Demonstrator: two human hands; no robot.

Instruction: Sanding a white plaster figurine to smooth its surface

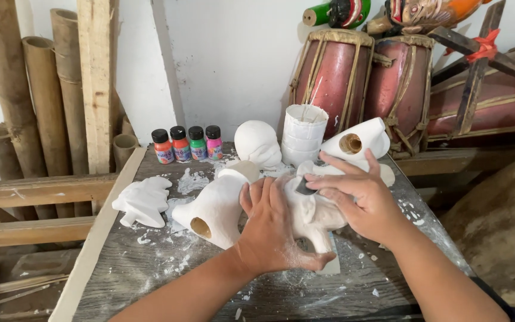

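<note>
**A:** What were the hands doing?

**B:** Both were on a white plaster figure (314, 214) lying near the middle of a worn grey table (150, 268), a little toward its right edge. The left hand (269, 229) lay over the figure from the near side, fingers curled over its top and the thumb stretched out along its lower edge, gripping it. The right hand (359, 197) rested on the figure's upper side, fingers spread and nearly flat, pinching a small dark scrap (305, 188) against the plaster. What the scrap was, I could not tell.

**A:** What lay around it?

**B:** Touching the figure on its left was a hollow white cast (216, 209) with a round opening facing the near edge. Another hollow white piece (356, 142) stood just behind the right hand. Toward the left edge lay a flat white casting (144, 201). Along the far edge stood four small paint bottles (188, 144), orange, red, green and pink, then a rounded white head form (257, 144) and a white cup (304, 134). White crumbs and dust were scattered over the table.

**A:** And beyond the table?

**B:** Two red drums (365, 77) against the wall, and bamboo poles (37, 89) on the left.
</note>
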